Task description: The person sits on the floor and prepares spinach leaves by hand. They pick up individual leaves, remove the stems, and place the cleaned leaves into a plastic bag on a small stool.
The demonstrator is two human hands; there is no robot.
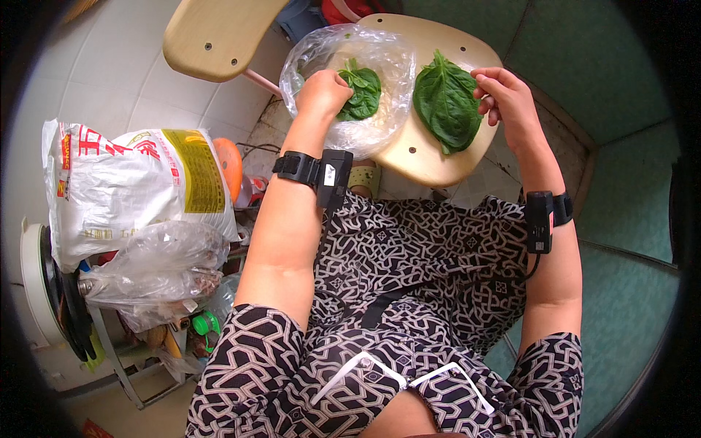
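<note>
On the pale wooden chair seat (438, 169) lies a large dark green leaf (446, 104), apparently spinach, flat with veins showing. My right hand (504, 96) is at its right edge, fingers curled and apart, with nothing visibly held. To the left is a clear plastic bag (397, 65), spread open over the seat's left side. My left hand (323, 93) is over the bag, thumb and fingers closed at the edge of some smaller green leaves (366, 101). My fingers partly cover these leaves. Each wrist carries a strapped black device.
A wooden chair backrest (213, 41) stands at the upper left. Beside my left arm are a large white printed sack (131, 186), crumpled clear bags (170, 263) and a metal rack (118, 361). Green tiled wall (619, 191) bounds the right side. A yellow-green clog (364, 176) shows beneath the seat.
</note>
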